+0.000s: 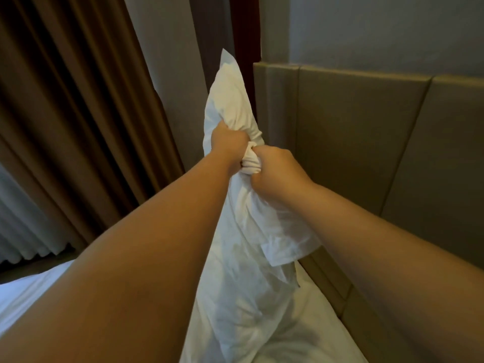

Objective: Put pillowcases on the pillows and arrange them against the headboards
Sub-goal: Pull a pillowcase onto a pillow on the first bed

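A white pillow in a white pillowcase (230, 100) stands on end in front of me, its lower part resting on the bed. My left hand (227, 145) and my right hand (275, 171) are side by side, both clenched on a bunch of the pillowcase fabric at mid-height. A loose flap of the pillowcase (288, 244) hangs below my right wrist. The padded beige headboard (353, 140) is just to the right of the pillow.
A white bed sheet (26, 289) covers the mattress below my arms. Brown curtains (65, 100) hang on the left, with a pale sheer curtain (21, 226) beneath. A grey wall (379, 30) rises above the headboard.
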Tool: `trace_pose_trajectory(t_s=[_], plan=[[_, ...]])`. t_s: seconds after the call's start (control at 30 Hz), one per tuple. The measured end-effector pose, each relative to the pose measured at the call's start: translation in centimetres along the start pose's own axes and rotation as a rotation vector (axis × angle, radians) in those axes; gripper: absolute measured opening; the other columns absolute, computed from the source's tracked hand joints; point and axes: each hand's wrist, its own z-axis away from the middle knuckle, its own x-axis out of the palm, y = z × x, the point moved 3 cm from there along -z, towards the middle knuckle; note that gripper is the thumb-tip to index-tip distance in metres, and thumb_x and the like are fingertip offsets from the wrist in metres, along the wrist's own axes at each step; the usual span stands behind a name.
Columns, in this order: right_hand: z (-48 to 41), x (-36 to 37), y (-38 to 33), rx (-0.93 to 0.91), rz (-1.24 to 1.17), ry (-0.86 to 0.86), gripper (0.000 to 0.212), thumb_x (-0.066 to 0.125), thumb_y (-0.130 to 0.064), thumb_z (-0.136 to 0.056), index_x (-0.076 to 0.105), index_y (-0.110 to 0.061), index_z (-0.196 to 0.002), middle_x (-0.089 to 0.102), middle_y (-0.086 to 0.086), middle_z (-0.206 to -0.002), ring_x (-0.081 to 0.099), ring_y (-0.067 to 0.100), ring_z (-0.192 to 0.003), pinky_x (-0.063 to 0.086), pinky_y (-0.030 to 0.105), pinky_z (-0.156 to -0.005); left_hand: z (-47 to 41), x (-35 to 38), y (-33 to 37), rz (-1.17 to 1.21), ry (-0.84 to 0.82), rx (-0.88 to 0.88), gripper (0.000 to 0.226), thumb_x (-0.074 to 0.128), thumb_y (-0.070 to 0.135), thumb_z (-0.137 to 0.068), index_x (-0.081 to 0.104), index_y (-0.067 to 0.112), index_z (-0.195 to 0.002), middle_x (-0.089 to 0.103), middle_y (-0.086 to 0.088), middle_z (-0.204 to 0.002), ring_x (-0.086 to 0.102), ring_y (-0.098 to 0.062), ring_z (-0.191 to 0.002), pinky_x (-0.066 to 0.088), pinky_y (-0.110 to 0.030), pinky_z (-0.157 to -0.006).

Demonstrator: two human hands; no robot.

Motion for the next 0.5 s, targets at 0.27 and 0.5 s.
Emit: trace_pose_trajectory(t_s=[0.27,0.5], plan=[[-1.7,0.6,4.7,0.075,0.073,-0.034,0.028,0.059,-0.018,-0.086,0.059,-0.016,-0.113,0.064,0.007,-0.104,0.06,0.027,-0.092,0.045,0.031,-0.072,-1.3,3.5,-3.2,0.062,-0.094,-0.188,0.052,0.056,0.009,-0.086,0.042,0.008,-0.136,0.061,-0.018,-0.117,0.064,-0.032,-0.1,0.056,-0.039,-0.077],[-3.0,-0.7,14.2,0.573,0.032,-0.055,0.037,0.067,-0.027,-0.084,0.062,-0.006,-0.113,0.064,0.013,-0.11,0.062,0.032,-0.088,0.043,0.029,-0.064,-0.9,6.2,-8.0,0.005,-0.454,-0.501,0.04,0.056,0.032,-0.091,0.041,0.019,-0.126,0.053,-0.01,-0.121,0.055,-0.028,-0.109,0.049,-0.044,-0.092]])
